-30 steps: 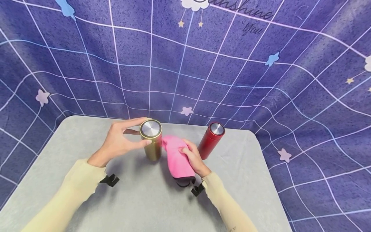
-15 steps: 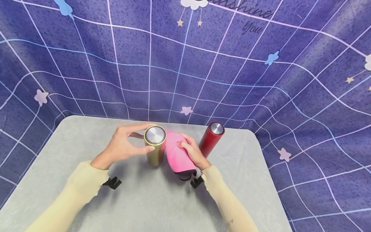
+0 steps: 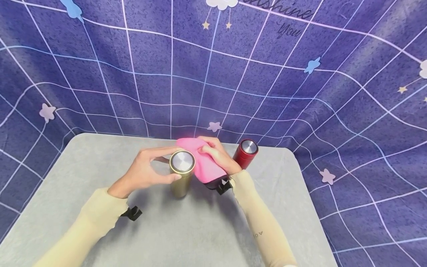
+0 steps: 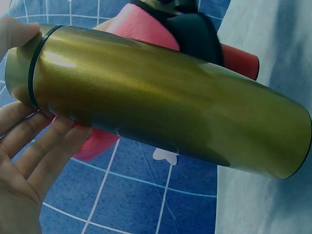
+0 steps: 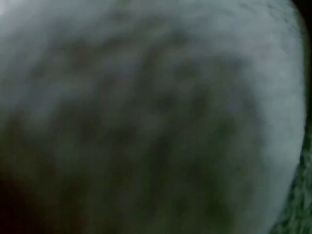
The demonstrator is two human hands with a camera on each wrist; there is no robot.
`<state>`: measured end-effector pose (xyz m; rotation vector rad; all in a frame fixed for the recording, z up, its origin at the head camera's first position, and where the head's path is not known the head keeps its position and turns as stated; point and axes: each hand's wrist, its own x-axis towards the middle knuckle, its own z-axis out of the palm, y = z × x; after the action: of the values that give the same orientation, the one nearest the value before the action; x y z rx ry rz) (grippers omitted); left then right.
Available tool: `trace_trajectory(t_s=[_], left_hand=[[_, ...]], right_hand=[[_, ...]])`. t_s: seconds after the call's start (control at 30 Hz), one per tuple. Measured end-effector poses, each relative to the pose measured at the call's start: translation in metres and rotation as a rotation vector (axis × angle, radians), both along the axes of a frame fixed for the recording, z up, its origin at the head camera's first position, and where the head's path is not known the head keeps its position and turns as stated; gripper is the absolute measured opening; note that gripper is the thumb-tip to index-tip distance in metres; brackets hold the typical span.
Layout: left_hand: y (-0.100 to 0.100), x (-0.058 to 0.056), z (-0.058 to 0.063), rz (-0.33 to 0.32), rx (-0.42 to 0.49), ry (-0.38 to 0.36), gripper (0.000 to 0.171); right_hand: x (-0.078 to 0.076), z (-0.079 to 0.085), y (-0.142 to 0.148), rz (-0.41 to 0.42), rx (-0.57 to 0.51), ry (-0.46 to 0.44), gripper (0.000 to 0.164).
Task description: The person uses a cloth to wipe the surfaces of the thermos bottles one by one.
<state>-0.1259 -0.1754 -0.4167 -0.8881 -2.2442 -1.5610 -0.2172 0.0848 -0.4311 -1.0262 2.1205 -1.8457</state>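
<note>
Near the middle of the head view, my left hand [image 3: 147, 168] grips a gold thermos flask [image 3: 180, 185] by its top, thumb on the near side and fingers on the far side. The flask's round silver lid [image 3: 182, 161] faces up. In the left wrist view the gold body [image 4: 146, 92] spans the picture, with a dark ring below the lid. My right hand [image 3: 217, 152] holds a soft pink cloth piece with black trim [image 3: 203, 165] against the flask's right and far side. Part of the pink cloth [image 4: 144, 27] shows behind the flask. The right wrist view is a dark grey blur.
A red thermos flask [image 3: 246, 152] stands to the right, its lower part hidden by my right forearm. The grey table [image 3: 160, 237] ends at the back against a purple grid-patterned curtain [image 3: 146, 96].
The gold flask and my left hand have shifted slightly right and nearer. My right hand has moved the pink cloth up and left, round the flask's far side. The red flask stays put.
</note>
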Motion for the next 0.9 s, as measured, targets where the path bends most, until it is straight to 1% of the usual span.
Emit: trace_trajectory(t_s=[0.07,0.2,0.27,0.43,0.5,0.63,0.8,0.9], left_hand=[[0.0,0.001,-0.001,0.0,0.001,0.0,0.068],[0.0,0.002,-0.002,-0.004,-0.009,0.0,0.068],[0.0,0.002,-0.003,-0.005,-0.018,0.001,0.069],[0.0,0.001,-0.004,-0.025,-0.034,0.011,0.069],[0.001,0.001,-0.003,-0.042,-0.032,0.018,0.068],[0.002,0.002,-0.001,-0.071,-0.022,0.024,0.068],[0.002,0.004,0.001,-0.058,-0.022,0.029,0.069],[0.002,0.004,0.003,-0.059,-0.011,0.019,0.07]], right_hand=[[-0.003,0.004,-0.002,0.048,0.007,-0.023,0.026],[-0.005,0.007,-0.004,0.111,0.068,-0.082,0.03],[-0.005,0.006,-0.004,0.12,0.103,-0.1,0.035],[-0.007,-0.002,-0.008,0.143,0.162,-0.112,0.047],[-0.007,-0.005,-0.01,0.173,0.177,-0.124,0.049],[-0.007,-0.01,-0.014,0.223,0.211,-0.142,0.048],[-0.007,-0.018,-0.018,0.234,0.247,-0.137,0.042],[-0.007,-0.025,-0.017,0.244,0.244,-0.173,0.042]])
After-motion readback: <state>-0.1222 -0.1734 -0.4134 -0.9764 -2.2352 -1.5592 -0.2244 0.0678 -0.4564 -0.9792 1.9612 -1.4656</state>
